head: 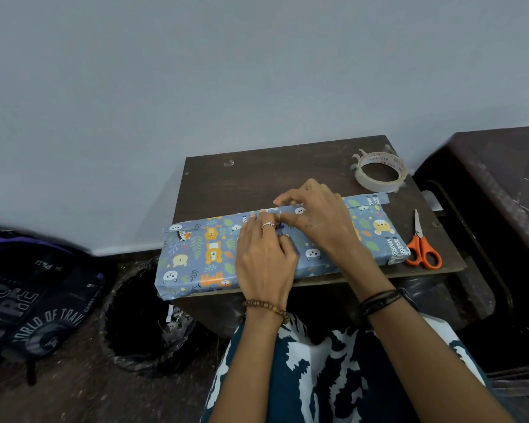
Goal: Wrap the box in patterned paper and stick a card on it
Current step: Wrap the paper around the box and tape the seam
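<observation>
A long flat box (pixel 196 257) wrapped in blue paper with cartoon animals and leaves lies across a small dark wooden table (pixel 257 175). Its left end juts past the table's corner. My left hand (pixel 266 257) lies flat on top of the box, fingertips pressing the paper flap near the far edge. My right hand (pixel 315 215) is just beyond it, with fingers and thumb curled over the seam and pinching a short strip of clear tape (pixel 287 208) there. No card is in view.
A roll of clear tape (pixel 379 186) sits at the table's back right. Orange-handled scissors (pixel 423 248) lie by the box's right end. A black-lined bin (pixel 141 315) and a dark backpack (pixel 34 300) are on the floor at left. Dark furniture (pixel 501 178) stands at right.
</observation>
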Demonstrator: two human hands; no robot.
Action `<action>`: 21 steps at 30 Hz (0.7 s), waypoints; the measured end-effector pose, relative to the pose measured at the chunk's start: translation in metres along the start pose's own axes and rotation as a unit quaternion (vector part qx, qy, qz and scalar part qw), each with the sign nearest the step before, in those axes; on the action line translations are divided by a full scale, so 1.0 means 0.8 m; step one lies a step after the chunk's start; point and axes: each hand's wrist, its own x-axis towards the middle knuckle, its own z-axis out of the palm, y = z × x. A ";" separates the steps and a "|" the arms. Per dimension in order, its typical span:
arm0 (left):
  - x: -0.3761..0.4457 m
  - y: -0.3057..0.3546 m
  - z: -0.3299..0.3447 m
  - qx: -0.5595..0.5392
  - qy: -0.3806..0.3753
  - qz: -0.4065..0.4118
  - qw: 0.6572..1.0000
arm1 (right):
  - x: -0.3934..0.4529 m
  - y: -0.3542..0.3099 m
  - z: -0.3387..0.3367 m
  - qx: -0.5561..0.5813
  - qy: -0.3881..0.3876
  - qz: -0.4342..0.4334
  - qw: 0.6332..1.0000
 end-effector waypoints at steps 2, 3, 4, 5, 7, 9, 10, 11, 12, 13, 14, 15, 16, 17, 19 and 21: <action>0.000 0.000 0.000 0.001 -0.001 0.004 1.000 | 0.003 0.003 0.002 0.018 0.002 0.015 1.000; -0.001 0.000 0.000 0.008 0.003 0.007 1.000 | 0.005 0.005 0.002 0.033 0.001 0.028 0.999; -0.001 -0.001 0.001 0.012 0.006 0.012 1.000 | 0.007 0.006 0.002 0.048 -0.002 0.041 0.998; -0.001 -0.002 0.002 0.014 0.006 0.015 1.000 | 0.009 0.006 0.002 0.061 -0.003 0.053 0.997; -0.001 -0.003 0.002 0.019 0.002 0.022 1.000 | 0.010 0.007 0.006 0.072 0.011 0.064 0.995; 0.000 -0.003 0.002 0.028 0.001 0.026 0.999 | 0.011 0.006 0.011 0.068 0.033 0.073 0.994; 0.000 -0.002 0.002 0.032 0.003 0.029 0.999 | 0.011 0.004 0.013 0.064 0.041 0.080 0.994; 0.000 -0.002 0.002 0.034 0.005 0.031 0.999 | 0.013 0.003 0.015 0.062 0.047 0.088 0.993; 0.000 -0.002 0.002 0.035 0.007 0.033 0.999 | 0.014 0.002 0.016 0.058 0.051 0.095 0.992; 0.000 -0.002 0.002 0.033 0.008 0.034 0.999 | 0.016 0.001 0.018 0.052 0.056 0.100 0.992; 0.000 -0.002 0.002 0.031 0.009 0.034 0.999 | 0.017 0.000 0.019 0.046 0.063 0.102 0.992; 0.000 -0.002 0.002 0.030 0.010 0.033 0.999 | 0.017 -0.002 0.020 0.038 0.068 0.101 0.992; 0.000 -0.002 0.001 0.028 0.010 0.032 0.999 | 0.018 -0.003 0.021 0.032 0.073 0.101 0.992; 0.000 -0.001 0.000 0.028 0.009 0.032 0.999 | 0.019 -0.005 0.022 0.029 0.080 0.103 0.991; 0.000 0.000 -0.001 0.030 0.008 0.038 0.999 | 0.020 -0.006 0.025 0.008 0.100 0.103 0.990; -0.001 0.000 -0.001 0.035 0.007 0.044 0.998 | 0.020 -0.005 0.028 -0.011 0.120 0.090 0.989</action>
